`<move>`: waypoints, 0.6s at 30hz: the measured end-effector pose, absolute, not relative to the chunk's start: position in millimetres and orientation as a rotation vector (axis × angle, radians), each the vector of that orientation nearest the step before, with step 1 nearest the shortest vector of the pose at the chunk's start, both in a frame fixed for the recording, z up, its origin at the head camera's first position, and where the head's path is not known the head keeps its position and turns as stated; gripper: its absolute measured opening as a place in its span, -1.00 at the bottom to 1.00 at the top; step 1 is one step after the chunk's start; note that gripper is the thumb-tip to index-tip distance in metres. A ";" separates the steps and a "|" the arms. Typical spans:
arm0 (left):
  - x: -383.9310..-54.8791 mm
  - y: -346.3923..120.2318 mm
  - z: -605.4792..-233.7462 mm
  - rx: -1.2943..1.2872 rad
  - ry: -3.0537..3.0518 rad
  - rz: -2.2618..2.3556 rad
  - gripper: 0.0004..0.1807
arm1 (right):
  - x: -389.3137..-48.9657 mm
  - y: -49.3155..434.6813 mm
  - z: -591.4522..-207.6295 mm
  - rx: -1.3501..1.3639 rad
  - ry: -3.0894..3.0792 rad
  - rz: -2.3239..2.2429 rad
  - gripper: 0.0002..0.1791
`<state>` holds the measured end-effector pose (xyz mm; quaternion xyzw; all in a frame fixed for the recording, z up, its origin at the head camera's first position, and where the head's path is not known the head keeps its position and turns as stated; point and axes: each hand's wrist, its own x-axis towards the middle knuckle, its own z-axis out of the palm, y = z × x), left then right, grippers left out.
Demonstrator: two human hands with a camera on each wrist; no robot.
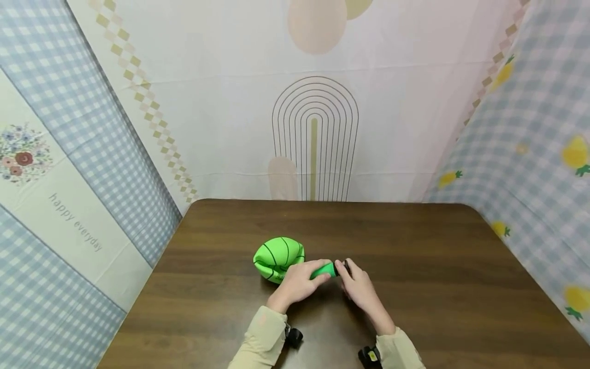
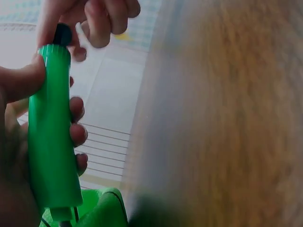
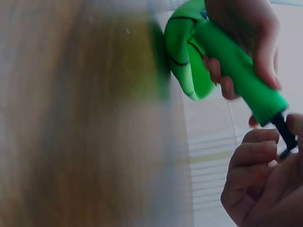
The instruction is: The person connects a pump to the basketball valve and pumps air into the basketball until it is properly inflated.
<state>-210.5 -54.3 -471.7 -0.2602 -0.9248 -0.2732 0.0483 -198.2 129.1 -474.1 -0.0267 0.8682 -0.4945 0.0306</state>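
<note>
Observed from where I stand: a green ball (image 1: pixel 278 251) rests on the brown surface (image 1: pixel 221 307), just beyond the left hand (image 1: pixel 298 283) and partly covered by it, one side folded inward. The left hand's fingers (image 2: pixel 78 135) are wrapped round the barrel of a green hand pump (image 1: pixel 325 270). The right hand (image 1: pixel 360 288) has its fingers bent in about the black handle (image 3: pixel 289 150) at the pump's other end, apparently pinching it.

Progress, in my judgement: the pump is in hand and its narrow end is brought up to the ball. Inflation appears unfinished, the ball being plainly slack and dented; outstanding are more strokes until its wall rounds out. A short length of black rod (image 3: pixel 281 126) shows outside the barrel, so the plunger is presumably not fully home.

Not verified: the joint between pump and ball. The left wrist view is cut off there and the left hand covers it from above, so whether the tip is seated cannot be told. The right hand is cropped in its own wrist view; both wrist views blur across the surface
</note>
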 end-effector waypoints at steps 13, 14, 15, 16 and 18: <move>-212.2 -59.7 -478.2 -0.804 -2.808 -0.882 -0.52 | -206.6 163.7 -463.8 0.059 2.924 -1.334 -0.42; -212.4 -60.3 -478.7 -0.803 -2.802 -0.878 -0.52 | -207.4 169.0 -463.4 0.104 2.942 -1.351 -0.42; -212.1 -61.0 -479.0 -0.805 -2.798 -0.868 -0.53 | -207.8 174.2 -463.4 0.141 2.967 -1.353 -0.41; -212.1 -61.4 -478.8 -0.810 -2.792 -0.862 -0.53 | -208.6 179.3 -463.3 0.177 2.989 -1.354 -0.40; -211.7 -61.8 -477.8 -0.826 -2.785 -0.850 -0.54 | -209.1 188.2 -464.3 0.231 3.024 -1.344 -0.42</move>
